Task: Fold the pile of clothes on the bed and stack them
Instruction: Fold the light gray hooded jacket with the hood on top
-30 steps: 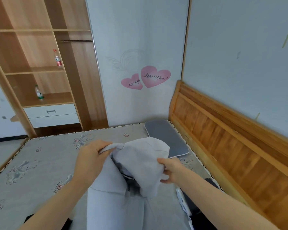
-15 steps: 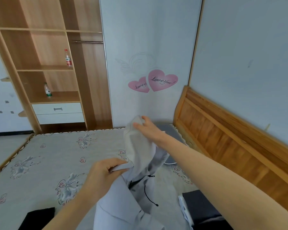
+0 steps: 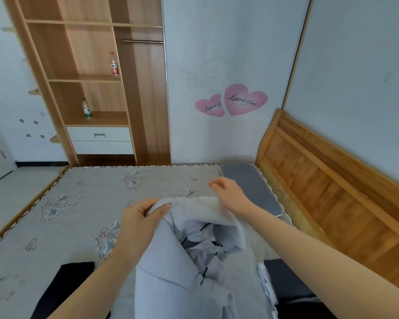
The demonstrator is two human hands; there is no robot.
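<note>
The pale grey hooded garment (image 3: 194,256) fills the lower centre of the frame, and we've got it half lifted off the bed (image 3: 90,203), its long axis running from the bottom edge up toward the middle, hood end farthest from us. Our left hand (image 3: 138,217) pinches the hood's rim at the centre of the frame, thumb and fingers curled round the fabric. Our right hand (image 3: 228,194) hovers just up and right of the hood, fingers loose and spread, holding nothing, though the wrist seems to brush the cloth.

So the hood's free edge lies just below and left of that right hand, and that's the nearer hand for it; we'd judge the next grab goes there, so the hood can be spread or flattened.

A black garment (image 3: 65,288) sits at lower left and a dark garment (image 3: 286,279) at lower right, neither looking folded. A grey pillow (image 3: 251,187) lies right of centre against the wooden headboard (image 3: 332,180).

Writing now: the pink heart stickers (image 3: 237,101) on the wall read "Love You!" on the big one. Two bottles (image 3: 113,65) on the shelves at upper left have labels too small to read.
</note>
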